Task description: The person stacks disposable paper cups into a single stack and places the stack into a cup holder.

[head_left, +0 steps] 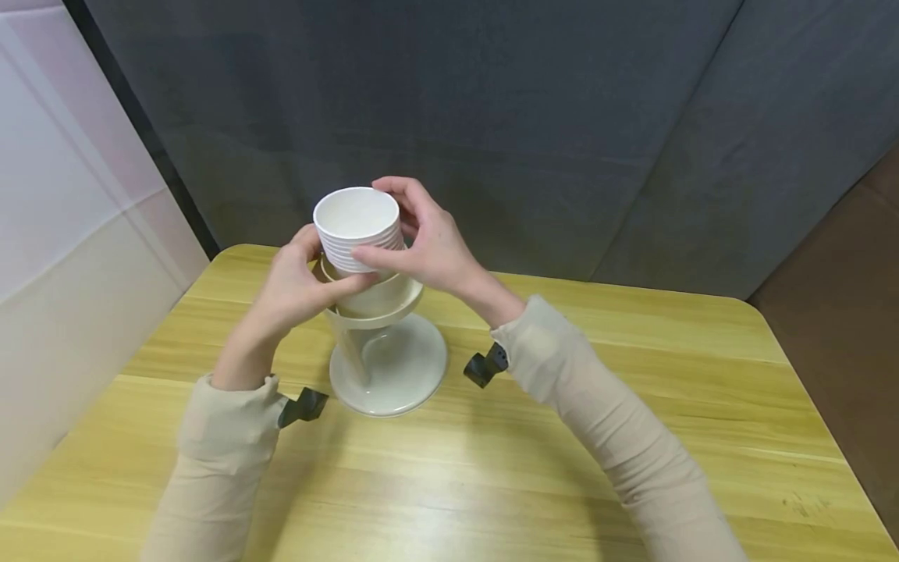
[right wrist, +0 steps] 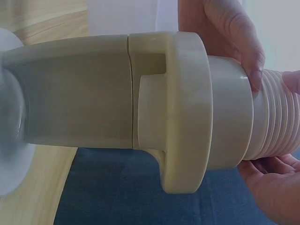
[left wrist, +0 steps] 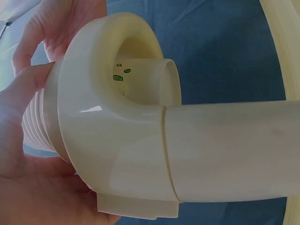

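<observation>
A stack of white paper cups (head_left: 360, 248), mouths up, sits in the top of a cream stand (head_left: 382, 306) with a round collar. My right hand (head_left: 435, 243) holds the stack, thumb on the near side and fingers behind. Around the stand's upper rim, just under the cups, my left hand (head_left: 284, 285) grips with thumb in front and fingers at the far side. In the left wrist view, a pale cylinder (left wrist: 145, 82) with small green marks shows through the collar's opening. From the right wrist view, the ribbed cup rims (right wrist: 279, 115) lie beyond the rim. The stack's lower end is hidden.
The stand's post (left wrist: 229, 150) rises from a wide round base (head_left: 393, 390) on the wooden table (head_left: 435, 484). Dark grey cloth (head_left: 449, 94) hangs behind the table, and a white panel (head_left: 77, 203) stands on the left. Black wrist cameras hang below both sleeves (head_left: 562, 351).
</observation>
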